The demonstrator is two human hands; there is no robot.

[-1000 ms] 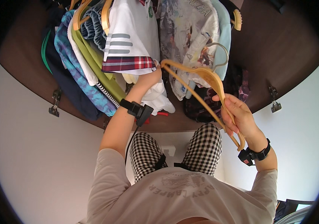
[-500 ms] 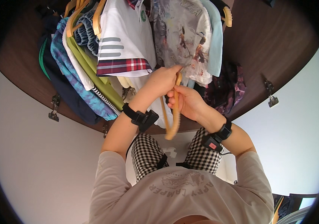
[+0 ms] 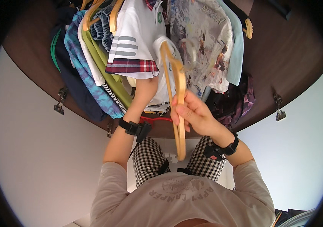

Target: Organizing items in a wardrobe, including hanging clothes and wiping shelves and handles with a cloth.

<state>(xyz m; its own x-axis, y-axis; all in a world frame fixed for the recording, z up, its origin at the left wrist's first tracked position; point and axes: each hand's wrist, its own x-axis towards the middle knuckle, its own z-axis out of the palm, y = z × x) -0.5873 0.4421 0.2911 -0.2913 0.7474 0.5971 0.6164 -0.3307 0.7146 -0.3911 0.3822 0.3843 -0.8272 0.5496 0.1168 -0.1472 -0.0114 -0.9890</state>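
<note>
My right hand [image 3: 192, 113] is closed around a light wooden hanger [image 3: 181, 81], fingers and thumb wrapping its lower half. The hanger stands on end, and its upper end is against a piece of white cloth [image 3: 164, 42]. My left hand [image 3: 146, 90] reaches up behind the plaid cuff of a white polo shirt [image 3: 136, 41], so its fingers are hidden. Beside the hanger, on the right, hangs a pale printed shirt [image 3: 203, 45], with a light blue garment [image 3: 237, 56] past it.
On the left hang a green garment [image 3: 97, 58], a blue-purple patterned one [image 3: 81, 64] and a dark navy one [image 3: 70, 85]. A dark purple patterned item [image 3: 244, 100] lies at the right. Metal hinges [image 3: 60, 100] line the dark wooden cabinet's edge. Something red [image 3: 155, 119] shows low in the cabinet.
My left hand has left the hanger and gone up behind the polo's cuff. The hanger has turned more upright in my right hand, its upper end now at the white cloth.
</note>
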